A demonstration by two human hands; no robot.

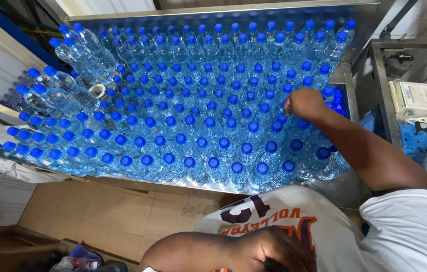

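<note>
Steel table (359,90) packed with capped, water-filled bottles (208,121); most upright, a few lying at 10 o'clock. Sorting looks largely done. Right hand (304,103) at 3 o'clock pinches a bottle cap. Left hand (269,249) at 6 o'clock rests clenched on a shirt (405,231), holding nothing visible.

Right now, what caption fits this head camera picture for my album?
A right hand reaches among blue-capped water bottles crowding a metal table.
</note>
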